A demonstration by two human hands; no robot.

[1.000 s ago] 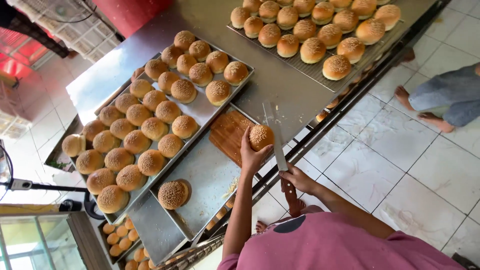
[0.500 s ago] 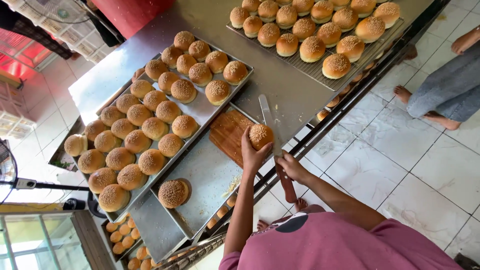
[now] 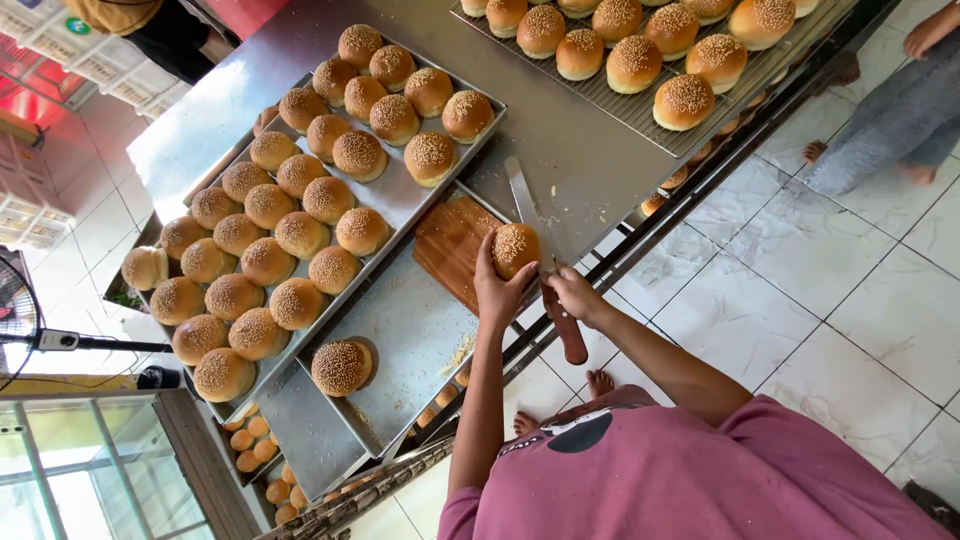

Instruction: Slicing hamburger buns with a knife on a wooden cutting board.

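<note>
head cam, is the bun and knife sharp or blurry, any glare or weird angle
Head view: daylight, even and bright; the bun in the left hand and the knife by the right hand are sharp, no motion blur; soft glare on the steel table and tray; the whole view is rotated and tilted, with wide-angle stretch at the edges; the window at lower left is washed out.

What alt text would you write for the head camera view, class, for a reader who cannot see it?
A person's left hand holds a round sesame-topped bun on a brown wooden cutting board while the right hand slices it with a long brown-handled bread knife. Metal trays of similar buns fill the steel table.
</note>
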